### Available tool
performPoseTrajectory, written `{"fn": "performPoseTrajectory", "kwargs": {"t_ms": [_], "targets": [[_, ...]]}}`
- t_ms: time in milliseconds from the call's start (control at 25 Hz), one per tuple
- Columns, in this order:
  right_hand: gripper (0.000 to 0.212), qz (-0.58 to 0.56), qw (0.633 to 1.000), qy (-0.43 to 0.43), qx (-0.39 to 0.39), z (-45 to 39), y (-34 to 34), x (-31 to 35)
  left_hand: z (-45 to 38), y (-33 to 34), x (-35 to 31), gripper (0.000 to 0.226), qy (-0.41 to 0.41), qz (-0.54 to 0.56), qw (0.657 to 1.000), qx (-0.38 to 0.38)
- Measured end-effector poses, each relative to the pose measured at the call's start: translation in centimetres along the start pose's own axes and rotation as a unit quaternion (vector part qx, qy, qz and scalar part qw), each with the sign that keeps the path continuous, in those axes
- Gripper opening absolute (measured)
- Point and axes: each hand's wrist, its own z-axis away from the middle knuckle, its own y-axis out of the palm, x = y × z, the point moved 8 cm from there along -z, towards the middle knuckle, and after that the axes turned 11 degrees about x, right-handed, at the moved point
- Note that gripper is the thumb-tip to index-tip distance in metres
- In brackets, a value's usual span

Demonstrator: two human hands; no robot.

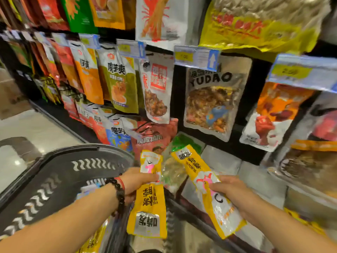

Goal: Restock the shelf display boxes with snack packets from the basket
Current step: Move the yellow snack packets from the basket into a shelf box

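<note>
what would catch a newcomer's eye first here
Two yellow packets at bottom centre, one gripped in the left hand and pointing down, the other in the right hand and angled up toward the shelf. Behind them hang rows of bright snack bags, the YUDAO bag boldest at centre. The dark basket fills the lower left.

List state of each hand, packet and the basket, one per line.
left hand: closed on a yellow packet, bead bracelet on wrist
right hand: closed on a second yellow packet, tilted
basket: dark, below the left arm, some packets inside
YUDAO pouch: hanging on the rack
</note>
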Motion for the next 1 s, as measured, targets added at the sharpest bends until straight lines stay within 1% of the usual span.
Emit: {"fn": "performPoseTrajectory", "kwargs": {"t_ms": [80, 120, 160, 200, 240, 320, 400, 440, 520, 560, 600, 640, 680, 720, 760, 800, 880, 1000], "targets": [[0.007, -0.023, 0.999, 0.016, -0.032, 1.7, -3.9, -2.9, -3.4, 4.5, 1.0, 0.058, -0.009, -0.034, 0.999, 0.027], [0.005, -0.042, 0.998, 0.020, -0.053, 2.4, -5.7, -4.8, -5.1, 6.5, 1.9, 0.062, -0.013, -0.047, 0.998, 0.045], [0.005, -0.063, 0.994, 0.022, -0.086, 3.7, -7.7, -6.6, -6.7, 9.2, 2.8, 0.060, -0.022, -0.067, 0.995, 0.065], [0.012, -0.081, 0.988, 0.027, -0.128, 4.7, -9.9, -8.7, -8.3, 11.6, 3.9, 0.053, -0.032, -0.082, 0.993, 0.080], [0.020, -0.100, 0.980, 0.030, -0.172, 5.8, -12.1, -10.9, -9.4, 14.2, 4.7, 0.042, -0.043, -0.093, 0.990, 0.093], [0.028, -0.158, 0.959, 0.034, -0.235, 7.6, -15.7, -15.2, -11.4, 18.9, 6.4, 0.016, -0.065, -0.124, 0.985, 0.105], [0.045, -0.224, 0.935, 0.041, -0.272, 8.9, -18.2, -19.2, -13.2, 22.6, 7.9, 0.014, -0.073, -0.139, 0.983, 0.096], [0.047, -0.251, 0.920, 0.047, -0.298, 9.5, -19.4, -21.0, -14.0, 24.2, 8.7, 0.021, -0.083, -0.141, 0.982, 0.095], [0.027, -0.291, 0.894, 0.044, -0.337, 10.5, -21.8, -23.7, -15.4, 28.1, 10.9, 0.051, -0.110, -0.142, 0.975, 0.134], [0.021, -0.301, 0.886, 0.053, -0.350, 10.6, -23.0, -24.8, -15.7, 29.9, 11.7, 0.062, -0.119, -0.135, 0.972, 0.154], [0.020, -0.303, 0.878, 0.068, -0.365, 10.6, -24.0, -25.9, -16.1, 31.4, 12.7, 0.068, -0.128, -0.131, 0.969, 0.168], [0.020, -0.301, 0.868, 0.083, -0.387, 10.2, -25.2, -26.9, -16.2, 32.7, 13.3, 0.070, -0.137, -0.131, 0.966, 0.176], [0.016, -0.283, 0.866, 0.096, -0.400, 9.6, -26.2, -27.5, -16.4, 33.8, 13.8, 0.064, -0.143, -0.128, 0.964, 0.183], [0.010, -0.254, 0.868, 0.107, -0.414, 9.0, -27.0, -27.9, -16.5, 34.6, 14.2, 0.049, -0.144, -0.125, 0.964, 0.187], [0.009, -0.228, 0.873, 0.111, -0.416, 8.1, -27.3, -27.7, -16.6, 35.3, 14.4, 0.031, -0.142, -0.119, 0.963, 0.194], [0.012, -0.204, 0.881, 0.120, -0.410, 7.1, -27.4, -27.8, -16.9, 35.7, 14.7, 0.020, -0.143, -0.115, 0.963, 0.197], [0.012, -0.163, 0.895, 0.115, -0.399, 5.6, -27.1, -27.4, -17.0, 36.6, 15.0, 0.018, -0.145, -0.102, 0.964, 0.200], [0.009, -0.025, 0.909, 0.114, -0.401, 4.8, -27.2, -26.7, -17.5, 37.3, 15.4, 0.019, -0.135, -0.091, 0.965, 0.208]]}}
